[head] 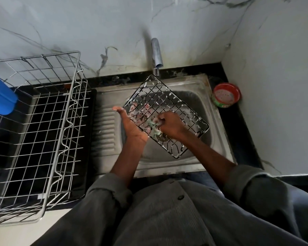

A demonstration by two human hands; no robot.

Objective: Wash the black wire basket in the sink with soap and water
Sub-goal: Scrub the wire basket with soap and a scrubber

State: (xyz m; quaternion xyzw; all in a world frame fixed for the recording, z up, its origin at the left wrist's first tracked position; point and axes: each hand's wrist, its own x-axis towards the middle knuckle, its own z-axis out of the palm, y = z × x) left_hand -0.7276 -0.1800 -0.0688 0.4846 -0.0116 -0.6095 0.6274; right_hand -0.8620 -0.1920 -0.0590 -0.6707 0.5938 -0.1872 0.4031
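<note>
We hold the wire basket [165, 116] tilted over the sink [199, 103], under the tap [157, 55] at the back wall; our left hand [132, 125] supports it from beneath, our right hand [171, 124] presses a scrubber [154, 127] inside it. Left of the sink, the draining rack [43, 132]; at its far-left edge, a tub [0, 95]. Right of the sink, on the counter, a soap dish [226, 95].

Black wire basket [169, 110]: rectangular grid, foam-flecked, tilted, held above steel sink [201, 86] basin, under tap.
</note>
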